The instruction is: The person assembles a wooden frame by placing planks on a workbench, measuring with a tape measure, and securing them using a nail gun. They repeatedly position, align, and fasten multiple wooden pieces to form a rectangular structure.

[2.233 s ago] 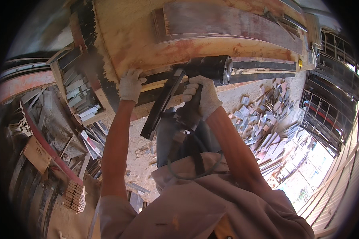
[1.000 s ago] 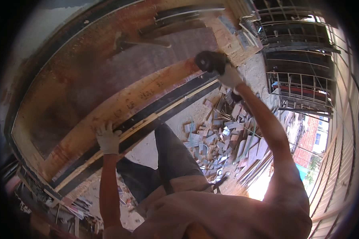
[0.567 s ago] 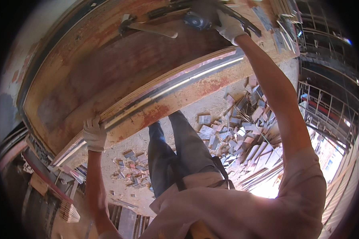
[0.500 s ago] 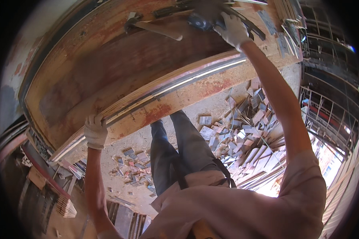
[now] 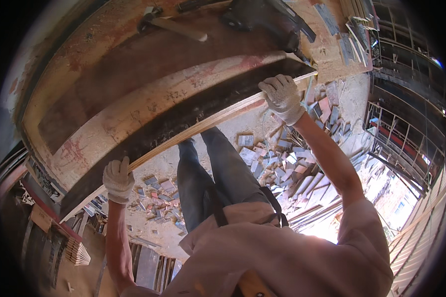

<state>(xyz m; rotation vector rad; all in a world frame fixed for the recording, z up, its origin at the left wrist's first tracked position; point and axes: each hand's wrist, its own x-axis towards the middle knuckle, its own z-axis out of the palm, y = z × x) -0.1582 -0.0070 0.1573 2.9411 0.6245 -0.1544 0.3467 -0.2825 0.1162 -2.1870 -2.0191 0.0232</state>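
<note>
Plywood strip (image 5: 203, 126) in both hands, power tool (image 5: 265, 20) beyond.

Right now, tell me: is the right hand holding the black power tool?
No. The right hand grips the long wooden strip; the black power tool lies apart on the workbench.

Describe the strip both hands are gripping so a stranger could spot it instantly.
Find the big stained wooden workbench. Along its near edge runs a long, thin pale wood strip, held by the gloved left hand and right hand. Unlike the short offcuts below, it spans hand to hand.
</note>
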